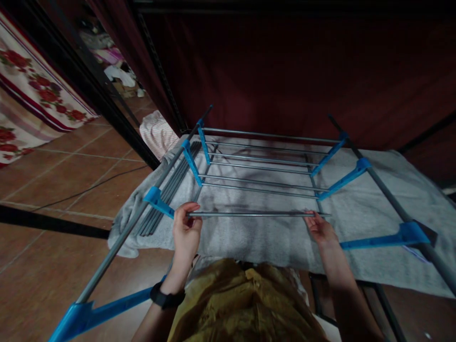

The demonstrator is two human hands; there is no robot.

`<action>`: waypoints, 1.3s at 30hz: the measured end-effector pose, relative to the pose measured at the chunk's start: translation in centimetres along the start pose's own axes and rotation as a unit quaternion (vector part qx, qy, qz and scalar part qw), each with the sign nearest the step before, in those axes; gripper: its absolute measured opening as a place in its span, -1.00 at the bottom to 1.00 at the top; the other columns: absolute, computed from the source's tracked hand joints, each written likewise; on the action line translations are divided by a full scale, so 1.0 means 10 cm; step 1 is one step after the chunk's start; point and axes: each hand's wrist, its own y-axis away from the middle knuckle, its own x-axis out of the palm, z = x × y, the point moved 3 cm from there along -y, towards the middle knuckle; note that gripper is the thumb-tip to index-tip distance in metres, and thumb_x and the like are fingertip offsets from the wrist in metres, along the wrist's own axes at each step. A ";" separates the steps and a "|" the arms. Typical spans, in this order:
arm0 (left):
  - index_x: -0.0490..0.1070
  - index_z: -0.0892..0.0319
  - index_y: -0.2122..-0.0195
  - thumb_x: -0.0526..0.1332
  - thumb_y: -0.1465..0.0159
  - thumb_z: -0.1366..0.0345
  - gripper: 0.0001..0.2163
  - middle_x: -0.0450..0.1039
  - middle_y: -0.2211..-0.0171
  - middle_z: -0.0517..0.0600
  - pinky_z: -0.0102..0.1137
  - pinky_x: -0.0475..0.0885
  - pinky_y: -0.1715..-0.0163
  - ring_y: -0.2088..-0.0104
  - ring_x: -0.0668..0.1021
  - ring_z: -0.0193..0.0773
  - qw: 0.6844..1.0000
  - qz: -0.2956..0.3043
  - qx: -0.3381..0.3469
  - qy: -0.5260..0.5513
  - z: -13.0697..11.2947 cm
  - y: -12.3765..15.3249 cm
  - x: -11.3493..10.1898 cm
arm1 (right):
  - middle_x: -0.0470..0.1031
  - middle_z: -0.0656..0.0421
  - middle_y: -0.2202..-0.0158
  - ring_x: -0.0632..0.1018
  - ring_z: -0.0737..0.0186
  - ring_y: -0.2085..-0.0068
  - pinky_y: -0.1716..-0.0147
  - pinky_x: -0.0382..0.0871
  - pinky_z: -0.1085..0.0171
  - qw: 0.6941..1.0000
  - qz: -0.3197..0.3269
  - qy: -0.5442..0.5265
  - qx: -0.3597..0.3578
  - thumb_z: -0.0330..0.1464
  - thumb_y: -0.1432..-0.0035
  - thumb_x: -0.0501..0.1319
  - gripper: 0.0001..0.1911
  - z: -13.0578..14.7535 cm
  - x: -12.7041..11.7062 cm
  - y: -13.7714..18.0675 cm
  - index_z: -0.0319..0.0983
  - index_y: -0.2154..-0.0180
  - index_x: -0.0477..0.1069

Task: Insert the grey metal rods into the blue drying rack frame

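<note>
A grey metal rod (249, 214) is held level between both hands, just in front of me. My left hand (185, 232) pinches its left end beside a blue plastic bracket (158, 199). My right hand (320, 229) grips the rod near its right end. The rod belongs to a shoe-rack frame (263, 164) of grey tubes and blue connectors, lying over a grey towel (374, 213). Several rods are fitted across the frame further back. A black watch is on my left wrist.
Spare rods (167, 194) lie bundled along the frame's left side. Long side tubes (399, 204) run toward me on both sides. Brown tiled floor (71, 175) with a black cable lies left. A dark red curtain (285, 71) hangs behind.
</note>
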 end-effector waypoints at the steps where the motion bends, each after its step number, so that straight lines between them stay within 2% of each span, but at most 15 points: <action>1: 0.44 0.12 0.08 0.28 -0.14 0.34 -0.71 0.49 0.10 0.05 -0.29 0.44 0.07 0.06 0.53 -0.16 0.999 0.005 -0.033 0.042 0.01 0.01 0.01 | 0.57 0.20 0.42 0.65 0.36 0.39 0.23 0.63 0.34 1.000 -0.007 -0.002 0.004 -0.60 -0.30 0.04 -0.73 0.00 -0.01 0.00 -0.24 0.34 0.42; 3: 0.43 0.14 0.06 0.32 -0.14 0.30 -0.68 0.54 0.16 0.03 -0.27 0.42 0.01 0.09 0.56 -0.19 0.987 0.006 -0.088 0.133 0.02 0.02 0.03 | 0.57 0.20 0.43 0.65 0.36 0.38 0.24 0.63 0.34 1.000 -0.010 -0.005 0.006 -0.61 -0.32 0.01 -0.71 0.01 -0.01 0.00 -0.24 0.33 0.43; 6: 0.43 0.16 0.08 0.38 -0.12 0.29 -0.67 0.56 0.18 0.01 -0.25 0.41 -0.05 0.08 0.59 -0.21 0.958 0.002 -0.134 0.252 -0.01 0.03 0.06 | 0.58 0.20 0.42 0.66 0.35 0.37 0.23 0.63 0.33 1.000 0.001 -0.006 0.002 -0.60 -0.30 0.05 -0.73 0.02 -0.01 0.00 -0.24 0.33 0.43; 10: 0.43 0.18 0.08 0.43 -0.06 0.31 -0.61 0.58 0.21 0.02 -0.22 0.47 0.01 0.09 0.61 -0.17 0.928 0.027 -0.185 0.323 -0.08 0.04 0.09 | 0.58 0.21 0.43 0.66 0.35 0.38 0.25 0.64 0.33 1.000 -0.003 -0.003 0.006 -0.60 -0.31 0.03 -0.72 0.02 -0.01 0.00 -0.22 0.33 0.43; 13: 0.44 0.18 0.09 0.44 -0.09 0.29 -0.63 0.59 0.21 0.03 -0.22 0.48 0.02 0.07 0.60 -0.14 0.926 0.030 -0.185 0.328 -0.13 0.05 0.09 | 0.58 0.21 0.43 0.66 0.35 0.39 0.26 0.64 0.33 1.000 -0.008 -0.001 0.011 -0.59 -0.32 0.01 -0.70 0.02 -0.03 0.01 -0.22 0.33 0.43; 18: 0.47 0.17 0.17 0.41 -0.15 0.22 -0.73 0.59 0.15 0.05 -0.28 0.49 0.06 0.06 0.60 -0.16 0.931 0.036 -0.166 0.324 -0.15 0.06 0.11 | 0.58 0.22 0.42 0.65 0.37 0.41 0.26 0.63 0.36 1.000 -0.003 0.008 0.008 -0.57 -0.30 0.09 -0.77 0.02 -0.05 0.04 -0.23 0.33 0.43; 23: 0.48 0.18 0.14 0.41 -0.17 0.20 -0.71 0.60 0.15 0.07 -0.30 0.51 0.10 0.09 0.62 -0.18 0.926 0.040 -0.167 0.337 -0.21 0.06 0.15 | 0.59 0.22 0.41 0.65 0.38 0.39 0.25 0.62 0.36 1.000 0.018 0.000 0.010 -0.57 -0.30 0.10 -0.78 0.01 -0.03 0.08 -0.22 0.33 0.44; 28: 0.49 0.18 0.15 0.40 -0.17 0.18 -0.72 0.60 0.17 0.07 -0.29 0.51 0.12 0.11 0.63 -0.17 0.931 0.041 -0.156 0.327 -0.29 0.06 0.15 | 0.60 0.20 0.43 0.65 0.34 0.41 0.29 0.63 0.36 1.000 0.008 0.011 -0.016 -0.57 -0.24 0.16 -0.80 -0.01 -0.04 0.07 -0.22 0.39 0.41; 32: 0.49 0.16 0.26 0.42 -0.16 0.21 -0.79 0.60 0.22 0.01 -0.35 0.51 0.18 0.15 0.63 -0.20 0.937 0.030 -0.131 0.324 -0.35 0.03 0.10 | 0.60 0.22 0.47 0.64 0.33 0.46 0.35 0.62 0.38 0.999 -0.002 0.025 -0.036 -0.58 -0.17 0.23 -0.80 -0.02 -0.05 0.06 -0.22 0.45 0.39; 39: 0.48 0.18 0.30 0.44 -0.12 0.22 -0.78 0.57 0.27 -0.02 -0.40 0.50 0.24 0.18 0.62 -0.23 0.936 -0.009 -0.125 0.330 -0.40 -0.04 0.00 | 0.61 0.20 0.47 0.64 0.34 0.46 0.38 0.62 0.38 0.999 -0.032 0.006 -0.024 -0.62 -0.16 0.07 -0.74 -0.06 0.03 0.12 -0.20 0.43 0.40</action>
